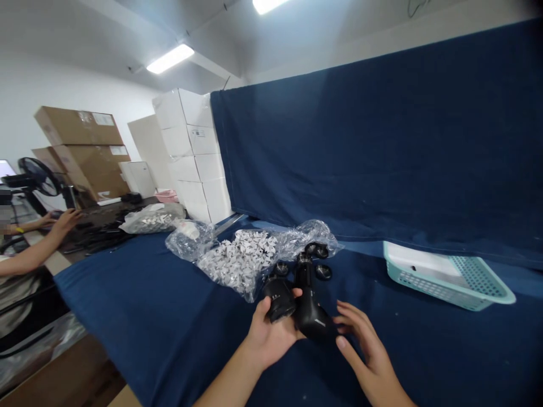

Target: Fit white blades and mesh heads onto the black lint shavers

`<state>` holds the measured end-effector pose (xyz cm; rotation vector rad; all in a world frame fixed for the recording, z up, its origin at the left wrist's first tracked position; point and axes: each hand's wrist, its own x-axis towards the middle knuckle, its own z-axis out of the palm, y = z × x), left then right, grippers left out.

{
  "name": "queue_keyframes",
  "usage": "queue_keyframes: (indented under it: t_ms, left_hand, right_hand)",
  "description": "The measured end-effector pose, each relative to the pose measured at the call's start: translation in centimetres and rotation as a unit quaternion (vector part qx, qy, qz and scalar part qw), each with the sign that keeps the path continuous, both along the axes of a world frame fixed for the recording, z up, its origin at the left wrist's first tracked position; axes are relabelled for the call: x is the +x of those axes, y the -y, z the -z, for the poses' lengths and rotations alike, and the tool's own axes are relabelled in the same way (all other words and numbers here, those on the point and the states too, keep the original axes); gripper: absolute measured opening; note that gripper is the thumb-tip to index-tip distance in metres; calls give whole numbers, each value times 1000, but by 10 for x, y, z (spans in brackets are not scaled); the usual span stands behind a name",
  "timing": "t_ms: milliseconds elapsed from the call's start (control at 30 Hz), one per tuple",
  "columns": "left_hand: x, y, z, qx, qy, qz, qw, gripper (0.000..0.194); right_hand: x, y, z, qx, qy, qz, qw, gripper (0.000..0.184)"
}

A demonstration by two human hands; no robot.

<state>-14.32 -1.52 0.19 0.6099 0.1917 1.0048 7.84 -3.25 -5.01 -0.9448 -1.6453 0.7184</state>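
My left hand (271, 336) is closed around a black cylindrical part (280, 297), held just above the blue cloth table (161, 299). A second, larger black part (311, 316) stands right beside it, and my thumb rests between the two. My right hand (365, 350) hovers with fingers spread, its fingertips touching the larger black part's right side. Behind them lie several small black round pieces (317, 260) and an opened clear plastic bag of small white pieces (244, 260).
A teal plastic basket (462, 282) holding a white box sits at the right. A blue cloth backdrop (382, 152) hangs behind. Another person's arm (38, 249) reaches over a dark table at the left, near a fan (40, 178), cardboard boxes and white boxes.
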Motion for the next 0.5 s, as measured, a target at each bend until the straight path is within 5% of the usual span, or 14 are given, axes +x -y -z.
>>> queue_keyframes:
  t_ms: [133, 267, 500]
  left_hand:
    - [-18, 0, -18, 14, -142, -126, 982, 51]
    - [-28, 4, -37, 75, -349, -237, 904, 44]
    - [-31, 7, -32, 58, -346, -244, 904, 45]
  right_hand:
    - [1, -7, 1, -85, -51, 34, 994, 37]
    - [3, -15, 7, -182, -65, 56, 979, 42]
    - [1, -18, 7, -195, -79, 42, 977, 41]
